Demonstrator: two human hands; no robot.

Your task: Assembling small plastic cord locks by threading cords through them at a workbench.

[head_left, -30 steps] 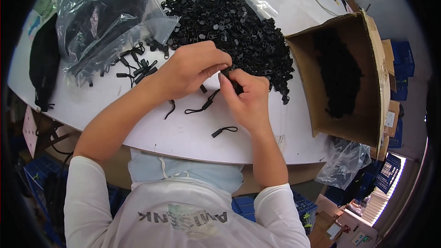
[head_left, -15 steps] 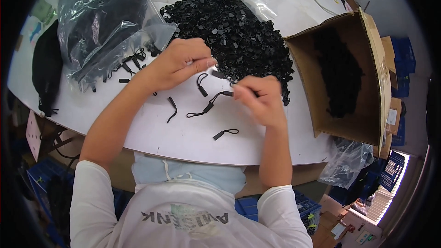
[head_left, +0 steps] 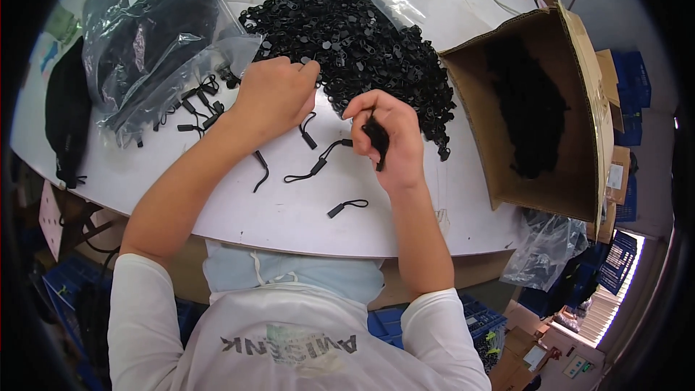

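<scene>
My left hand (head_left: 274,100) is closed at the near left edge of a heap of small black zipper pullers (head_left: 347,36). Its fingertips are bent over, so whatever they pinch is hidden. Turned palm up, my right hand (head_left: 394,137) curls its fingers around a bunch of small black pieces (head_left: 376,141). Below and between the hands lie several black cord zipper pulls, among them a looped cord pull (head_left: 309,137), two linked cord pulls (head_left: 318,165), a cord pull (head_left: 261,166) beside my left forearm and one looped cord pull (head_left: 346,207) nearer the table's front edge.
A clear plastic bag (head_left: 156,36) full of black material stands at the left, with more cord pulls (head_left: 199,105) spilling by it. A black pouch (head_left: 66,116) lies beyond it. An open cardboard box (head_left: 470,130) holding black pieces is at the right, a clear bag (head_left: 543,250) hanging below.
My right hand has turned palm up, bringing the black bunch into sight. My left hand has drawn slightly left, its fingers now bent down at the heap. The whole view has shifted a little.
</scene>
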